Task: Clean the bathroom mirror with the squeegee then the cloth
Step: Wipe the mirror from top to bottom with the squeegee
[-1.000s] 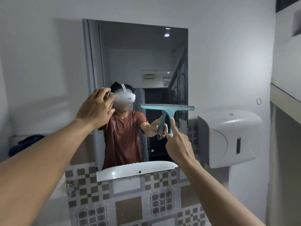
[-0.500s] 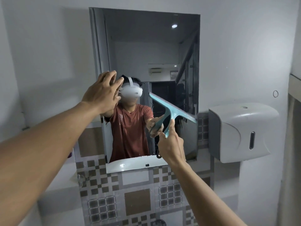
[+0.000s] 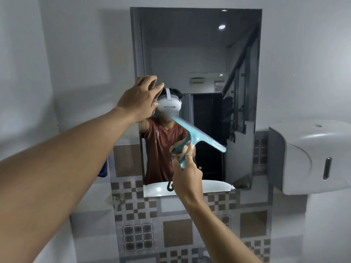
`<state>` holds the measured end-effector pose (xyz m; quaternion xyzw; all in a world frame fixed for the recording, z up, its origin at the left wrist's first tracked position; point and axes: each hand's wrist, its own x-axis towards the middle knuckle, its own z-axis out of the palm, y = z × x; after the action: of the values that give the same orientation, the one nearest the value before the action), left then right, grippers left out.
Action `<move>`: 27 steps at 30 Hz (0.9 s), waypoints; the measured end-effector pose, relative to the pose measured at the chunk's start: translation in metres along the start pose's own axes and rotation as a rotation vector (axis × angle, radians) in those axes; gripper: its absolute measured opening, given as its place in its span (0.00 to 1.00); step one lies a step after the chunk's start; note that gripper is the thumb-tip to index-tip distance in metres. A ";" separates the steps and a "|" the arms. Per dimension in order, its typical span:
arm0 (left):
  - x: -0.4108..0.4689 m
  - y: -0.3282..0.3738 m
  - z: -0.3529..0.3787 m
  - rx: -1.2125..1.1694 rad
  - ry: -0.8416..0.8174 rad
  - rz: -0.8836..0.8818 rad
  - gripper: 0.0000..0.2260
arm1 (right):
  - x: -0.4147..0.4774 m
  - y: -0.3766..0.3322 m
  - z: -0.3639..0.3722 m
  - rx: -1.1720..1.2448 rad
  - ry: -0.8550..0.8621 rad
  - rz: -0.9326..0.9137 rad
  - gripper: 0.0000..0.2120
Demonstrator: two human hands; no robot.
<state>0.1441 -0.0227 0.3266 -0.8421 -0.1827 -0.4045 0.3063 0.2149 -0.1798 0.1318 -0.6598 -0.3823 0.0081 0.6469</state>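
Observation:
A tall rectangular mirror [image 3: 205,54] hangs on the white wall in front of me. My right hand [image 3: 187,173] grips the handle of a teal squeegee [image 3: 199,135], whose blade is tilted, high at the left and low at the right, against the lower middle of the glass. My left hand [image 3: 140,99] is raised at the mirror's left edge, fingers spread and resting on the glass or its frame, holding nothing. A bit of blue cloth [image 3: 103,169] shows behind my left forearm, mostly hidden. The mirror reflects a person in a red shirt and a white headset.
A white paper dispenser [image 3: 311,158] is mounted on the wall right of the mirror. Brown and white patterned tiles [image 3: 171,234] cover the wall below. A white basin shows reflected at the mirror's bottom.
The squeegee blade has turned from level to a steep tilt and shifted left and down. My left hand has stayed at the mirror's left edge. The view has moved closer.

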 end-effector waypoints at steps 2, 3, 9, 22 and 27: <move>0.000 -0.002 0.000 0.015 -0.006 0.006 0.29 | -0.003 0.003 0.009 -0.005 -0.009 -0.017 0.35; 0.001 -0.003 0.000 0.019 -0.008 0.007 0.29 | -0.004 0.005 0.013 -0.022 -0.012 -0.024 0.35; 0.001 -0.004 -0.005 0.013 -0.027 0.014 0.29 | -0.011 0.013 0.030 -0.237 -0.118 -0.099 0.37; -0.003 0.001 0.000 0.021 0.002 -0.003 0.30 | -0.005 0.036 -0.027 -0.820 -0.143 -0.315 0.34; -0.027 0.016 0.010 -0.015 0.104 -0.017 0.26 | 0.005 0.032 -0.060 -1.062 -0.112 -0.383 0.34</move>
<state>0.1427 -0.0299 0.2946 -0.8206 -0.1708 -0.4517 0.3057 0.2650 -0.2240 0.1168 -0.8120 -0.4805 -0.2679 0.1947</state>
